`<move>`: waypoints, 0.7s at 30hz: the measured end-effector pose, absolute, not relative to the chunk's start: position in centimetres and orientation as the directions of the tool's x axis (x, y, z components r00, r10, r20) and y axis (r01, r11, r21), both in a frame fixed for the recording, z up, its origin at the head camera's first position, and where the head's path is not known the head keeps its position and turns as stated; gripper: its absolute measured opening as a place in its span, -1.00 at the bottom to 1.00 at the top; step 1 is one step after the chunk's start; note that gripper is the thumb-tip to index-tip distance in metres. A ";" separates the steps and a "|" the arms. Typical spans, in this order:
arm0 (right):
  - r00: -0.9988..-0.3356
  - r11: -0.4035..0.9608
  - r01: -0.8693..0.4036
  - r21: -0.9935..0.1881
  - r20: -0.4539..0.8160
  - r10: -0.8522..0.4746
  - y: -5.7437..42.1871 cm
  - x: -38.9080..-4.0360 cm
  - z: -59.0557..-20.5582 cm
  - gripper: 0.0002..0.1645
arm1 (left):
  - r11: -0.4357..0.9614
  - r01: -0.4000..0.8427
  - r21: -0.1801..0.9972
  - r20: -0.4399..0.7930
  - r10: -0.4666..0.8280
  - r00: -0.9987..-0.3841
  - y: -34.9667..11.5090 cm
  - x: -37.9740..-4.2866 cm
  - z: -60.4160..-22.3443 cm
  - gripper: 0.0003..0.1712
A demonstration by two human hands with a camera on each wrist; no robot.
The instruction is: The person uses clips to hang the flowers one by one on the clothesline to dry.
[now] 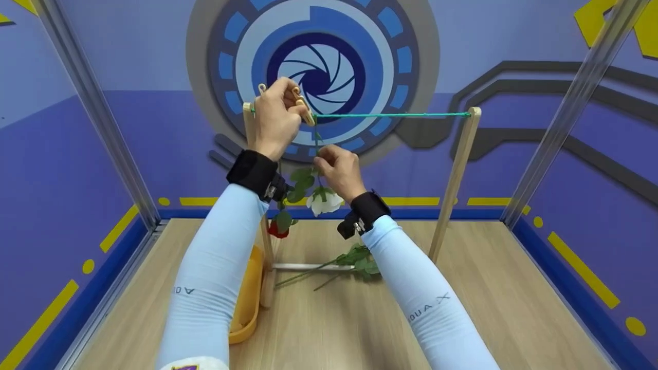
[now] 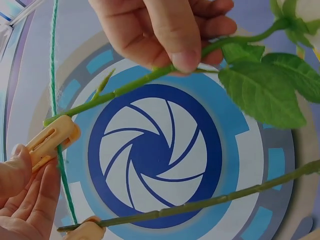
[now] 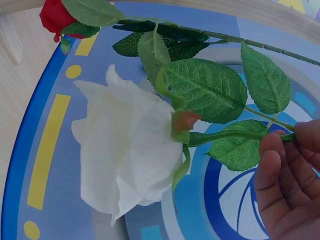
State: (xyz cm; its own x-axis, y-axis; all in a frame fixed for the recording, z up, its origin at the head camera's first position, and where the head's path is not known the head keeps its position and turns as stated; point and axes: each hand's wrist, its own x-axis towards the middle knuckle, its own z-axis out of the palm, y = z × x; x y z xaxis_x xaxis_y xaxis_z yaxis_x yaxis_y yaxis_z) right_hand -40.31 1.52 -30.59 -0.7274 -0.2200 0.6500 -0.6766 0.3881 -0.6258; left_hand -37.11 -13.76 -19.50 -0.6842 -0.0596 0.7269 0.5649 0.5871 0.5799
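My left hand (image 1: 277,118) pinches a beige clothespin (image 2: 52,139) at the green string (image 1: 390,115); the clothespin's nose is at the string, by the cut end of a stem. That stem belongs to a white rose (image 3: 130,150), hanging head down. Below the string, my right hand (image 1: 341,170) pinches the stem between thumb and fingers. To the left, a red rose (image 1: 279,229) hangs head down, its stem (image 2: 210,205) reaching a second clothespin (image 2: 87,231) on the string. Whether the first clothespin grips the stem, I cannot tell.
Wooden posts (image 1: 455,185) hold the string at both ends, joined low down by a white bar (image 1: 295,266). More leafy green stems (image 1: 364,262) lie on the table (image 1: 318,329) behind my right forearm. A yellow-orange container (image 1: 250,303) stands beside my left forearm.
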 end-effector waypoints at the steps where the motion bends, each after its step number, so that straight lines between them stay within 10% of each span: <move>1: -0.732 0.385 -0.673 -0.631 0.646 -0.219 1.4 -40.4 -30.5 -0.85 | 0.581 0.568 0.583 0.728 -0.063 -0.683 -13.7 -37.1 -19.5 -0.84; 21: -0.778 0.416 -0.621 -0.665 0.586 -0.225 1.0 -40.5 -29.4 -0.84 | 0.552 0.557 0.621 0.708 -0.091 -0.700 -13.4 -37.4 -20.1 -0.75</move>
State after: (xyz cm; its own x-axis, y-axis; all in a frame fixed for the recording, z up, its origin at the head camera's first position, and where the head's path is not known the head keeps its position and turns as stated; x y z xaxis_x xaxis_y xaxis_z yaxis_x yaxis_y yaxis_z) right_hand -40.47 0.98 -29.42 -0.7783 -0.2252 0.5861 -0.6208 0.4156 -0.6647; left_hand -37.39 -13.36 -20.14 -0.7001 -0.0907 0.7083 0.5568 0.5517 0.6210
